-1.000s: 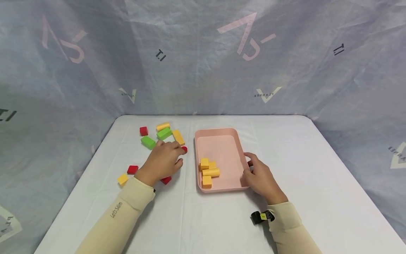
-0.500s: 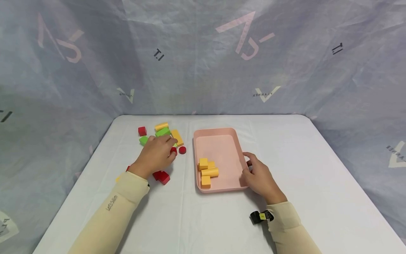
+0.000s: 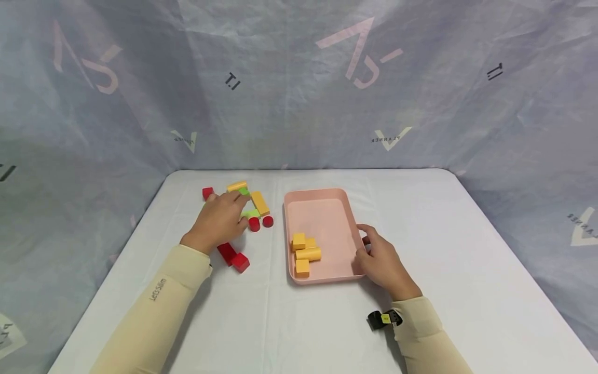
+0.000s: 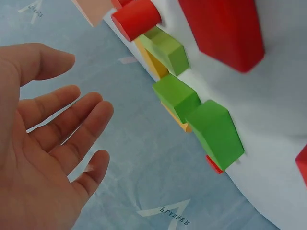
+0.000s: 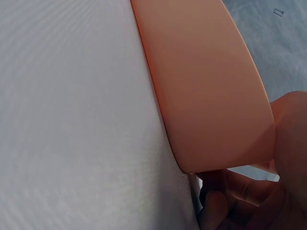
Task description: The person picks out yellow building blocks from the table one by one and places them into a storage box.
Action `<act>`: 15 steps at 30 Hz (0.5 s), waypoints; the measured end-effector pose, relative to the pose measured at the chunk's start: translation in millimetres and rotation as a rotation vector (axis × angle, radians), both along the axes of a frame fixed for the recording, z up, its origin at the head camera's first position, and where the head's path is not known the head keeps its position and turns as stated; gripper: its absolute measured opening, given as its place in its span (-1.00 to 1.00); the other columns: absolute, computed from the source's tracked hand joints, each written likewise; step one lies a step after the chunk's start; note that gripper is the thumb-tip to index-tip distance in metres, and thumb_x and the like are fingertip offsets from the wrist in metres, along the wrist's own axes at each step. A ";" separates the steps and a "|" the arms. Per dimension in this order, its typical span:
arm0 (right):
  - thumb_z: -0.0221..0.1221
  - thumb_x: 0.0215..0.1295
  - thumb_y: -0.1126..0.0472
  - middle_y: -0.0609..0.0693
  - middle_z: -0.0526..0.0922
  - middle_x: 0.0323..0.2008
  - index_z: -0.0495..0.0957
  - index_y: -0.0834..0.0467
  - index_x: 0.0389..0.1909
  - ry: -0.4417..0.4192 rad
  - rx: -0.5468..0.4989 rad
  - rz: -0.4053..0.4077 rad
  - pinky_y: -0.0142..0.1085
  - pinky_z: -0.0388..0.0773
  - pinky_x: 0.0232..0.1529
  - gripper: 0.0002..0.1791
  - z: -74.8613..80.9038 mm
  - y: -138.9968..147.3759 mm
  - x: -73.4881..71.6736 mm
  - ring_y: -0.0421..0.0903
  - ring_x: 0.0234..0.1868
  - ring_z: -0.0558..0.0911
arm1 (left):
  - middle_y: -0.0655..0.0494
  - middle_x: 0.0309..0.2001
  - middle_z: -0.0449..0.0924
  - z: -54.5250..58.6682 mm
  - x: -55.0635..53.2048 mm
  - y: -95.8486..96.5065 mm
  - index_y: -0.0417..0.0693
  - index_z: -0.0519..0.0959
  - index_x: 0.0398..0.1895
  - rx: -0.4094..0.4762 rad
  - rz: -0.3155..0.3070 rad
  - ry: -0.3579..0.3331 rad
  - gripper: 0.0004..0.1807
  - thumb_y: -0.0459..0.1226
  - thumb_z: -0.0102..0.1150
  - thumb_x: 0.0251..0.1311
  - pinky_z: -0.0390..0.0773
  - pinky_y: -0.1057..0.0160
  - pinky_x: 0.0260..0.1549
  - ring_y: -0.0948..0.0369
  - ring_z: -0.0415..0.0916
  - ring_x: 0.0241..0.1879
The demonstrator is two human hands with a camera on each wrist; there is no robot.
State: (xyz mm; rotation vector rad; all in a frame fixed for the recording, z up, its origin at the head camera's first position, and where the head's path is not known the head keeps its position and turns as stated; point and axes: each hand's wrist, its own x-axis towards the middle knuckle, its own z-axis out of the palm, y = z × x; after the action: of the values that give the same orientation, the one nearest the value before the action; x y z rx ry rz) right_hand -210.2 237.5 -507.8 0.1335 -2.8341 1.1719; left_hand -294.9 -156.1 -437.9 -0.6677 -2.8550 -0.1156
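My left hand hovers over the loose blocks at the table's left, holding nothing. In the left wrist view its fingers are spread apart from a green block, a second green block and a light green block. Two red cylinders stand just right of the hand. My right hand grips the right side of the pink tray near its front corner, thumb at the rim. Several yellow blocks lie in the tray's front left, among them a yellow cylinder.
A red oblong block and a red cube lie nearer the front. Behind the left hand are another red cube, a yellow cylinder lying on its side and a yellow oblong block. A grey printed cloth hangs behind the table.
My left hand has moved left and slightly back, away from the red cylinders, which now show fully, to above the green blocks. The right hand keeps its grip on the tray.
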 end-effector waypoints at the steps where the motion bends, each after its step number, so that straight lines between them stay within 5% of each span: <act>1: 0.02 0.35 0.27 0.06 0.66 -0.08 0.26 0.06 0.52 -0.001 -0.002 0.000 -0.22 0.55 -0.31 -0.32 0.0 0.2 0.2 -0.13 -0.34 0.63 | -0.09 0.22 0.58 0.3 -1.5 -0.4 -0.12 0.55 0.30 -0.006 0.003 -0.004 -0.46 -0.18 0.25 0.25 0.42 -0.18 0.12 -0.05 0.56 0.20; 15: 0.02 0.35 0.27 0.05 0.66 -0.09 0.26 0.05 0.51 0.007 0.024 -0.003 -0.23 0.54 -0.31 -0.33 -0.6 1.6 -0.4 -0.14 -0.36 0.61 | -0.11 0.09 0.61 5.6 -22.2 -7.9 -0.11 0.59 0.21 -0.096 -0.020 0.012 -0.55 -0.22 0.22 0.25 0.44 -0.16 0.06 -0.07 0.61 0.02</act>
State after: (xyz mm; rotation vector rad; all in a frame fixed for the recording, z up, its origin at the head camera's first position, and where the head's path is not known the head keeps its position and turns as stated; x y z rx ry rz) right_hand -210.6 239.1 -508.4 0.1340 -2.8421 1.1351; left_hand -317.2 -164.0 -432.3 -0.7137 -2.8576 0.0226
